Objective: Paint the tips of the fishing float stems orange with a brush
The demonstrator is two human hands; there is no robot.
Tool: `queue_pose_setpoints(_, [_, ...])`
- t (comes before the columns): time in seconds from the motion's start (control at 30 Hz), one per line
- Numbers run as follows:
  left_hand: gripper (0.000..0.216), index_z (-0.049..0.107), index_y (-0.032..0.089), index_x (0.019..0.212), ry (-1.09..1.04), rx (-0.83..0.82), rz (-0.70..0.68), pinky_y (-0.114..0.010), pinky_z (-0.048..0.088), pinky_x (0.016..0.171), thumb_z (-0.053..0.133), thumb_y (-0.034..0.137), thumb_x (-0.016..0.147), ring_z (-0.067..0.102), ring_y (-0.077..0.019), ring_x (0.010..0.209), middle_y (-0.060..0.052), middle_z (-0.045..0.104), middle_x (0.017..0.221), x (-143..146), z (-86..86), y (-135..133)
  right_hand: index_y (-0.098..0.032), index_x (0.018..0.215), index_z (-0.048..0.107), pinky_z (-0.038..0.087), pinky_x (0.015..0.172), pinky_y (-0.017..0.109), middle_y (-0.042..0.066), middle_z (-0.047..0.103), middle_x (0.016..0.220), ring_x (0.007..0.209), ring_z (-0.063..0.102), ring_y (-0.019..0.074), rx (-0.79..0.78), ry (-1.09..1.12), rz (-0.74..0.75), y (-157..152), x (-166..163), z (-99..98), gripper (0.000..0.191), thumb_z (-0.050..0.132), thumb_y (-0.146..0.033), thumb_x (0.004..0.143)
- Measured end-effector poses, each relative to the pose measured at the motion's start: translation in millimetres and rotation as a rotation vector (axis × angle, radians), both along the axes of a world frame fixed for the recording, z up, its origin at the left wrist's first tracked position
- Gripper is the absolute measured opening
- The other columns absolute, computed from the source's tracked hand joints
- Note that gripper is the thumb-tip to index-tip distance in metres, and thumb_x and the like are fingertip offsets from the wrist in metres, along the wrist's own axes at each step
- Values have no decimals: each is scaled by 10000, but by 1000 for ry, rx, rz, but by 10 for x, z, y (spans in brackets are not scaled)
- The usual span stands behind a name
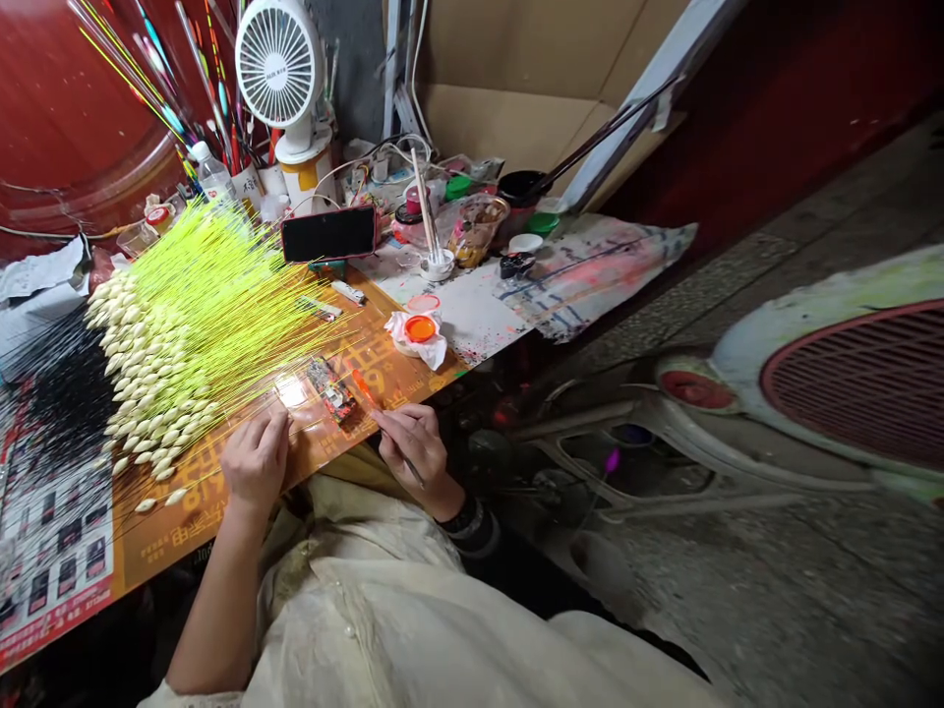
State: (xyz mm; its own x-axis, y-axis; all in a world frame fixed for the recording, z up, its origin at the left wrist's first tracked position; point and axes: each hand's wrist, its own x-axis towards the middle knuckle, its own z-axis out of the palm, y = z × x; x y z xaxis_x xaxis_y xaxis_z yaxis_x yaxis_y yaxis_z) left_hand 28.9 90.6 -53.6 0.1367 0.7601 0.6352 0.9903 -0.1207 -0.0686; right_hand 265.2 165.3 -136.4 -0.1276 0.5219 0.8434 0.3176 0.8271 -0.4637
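My right hand [414, 444] grips a slim paintbrush [364, 387] whose tip is coated in orange paint. Its handle sticks out below my fingers. My left hand [256, 454] is closed in a pinch at the table edge; whatever it may hold is too small or hidden to make out. Between the hands lies a small paint-stained block [331, 391]. Beyond it, an open pot of orange paint [420, 328] rests on crumpled white tissue. Left of my left hand, many fishing floats [158, 379] with pale bodies and yellow-green stems lie in a dense pile.
A phone [329, 234] leans upright behind the pile, with a white fan [278, 64] further back. Brushes [424, 202] stand in a small cup among paint pots. Paint-spattered paper [590, 270] covers the right end. A large fan [862, 383] stands on the floor at right.
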Motion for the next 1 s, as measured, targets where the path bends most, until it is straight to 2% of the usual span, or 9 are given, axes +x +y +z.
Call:
queue_pose_setpoints(0.17, [178,717,226,1115,-8,6,-1,-291,459,712,630,242,960,684,-171,762,-63,756,872,-5,-18,-6,-286,1459,538,574,825,431,78,749,1069,943,644,235,29,-11,30,9,2,17,551,588,-125,935])
queue_pose_setpoints(0.43, [173,716,233,1108,-22,-3,4,-297,466,709,612,256,971,686,-166,762,-61,758,888,6,-13,-3,-323,1408,598,563,855,435,51,760,1087,977,630,233,-9,-36,69,16,9,-74,483,587,-177,948])
queue_pose_setpoints(0.7, [178,717,226,1108,5,-1,12,-295,464,699,603,259,975,681,-169,748,-62,756,864,13,-6,-1,-329,1447,559,567,844,429,47,763,1093,964,627,231,2,-30,75,16,14,-19,536,603,-157,941])
queue_pose_setpoints(1.0, [163,720,222,1091,29,28,-4,-293,472,721,619,244,965,683,-168,764,-57,760,877,11,13,12,-301,1371,622,593,814,453,75,751,1066,935,664,237,-16,-19,-17,36,33,-44,443,571,-165,952])
